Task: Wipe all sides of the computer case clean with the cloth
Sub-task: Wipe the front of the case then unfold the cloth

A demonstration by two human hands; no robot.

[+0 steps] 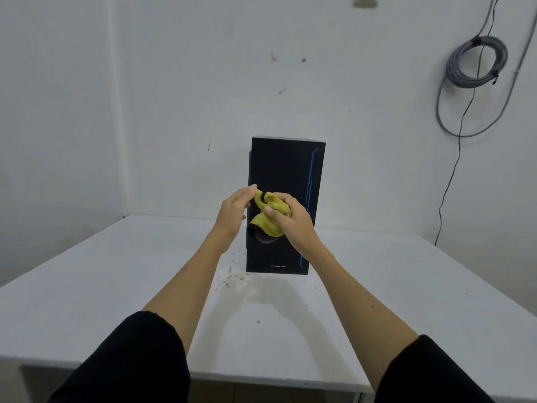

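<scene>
The computer case [286, 205] stands upright toward the far edge of the counter [406, 286], its dark front panel facing me. I bunch the yellow cloth [268, 218] before it, my right hand [292, 222] clenched around it, my left hand [234, 212] pinching one corner. Pushing high could tip the tall case backward, and the crumbs [232, 279] at its base could smear.
</scene>
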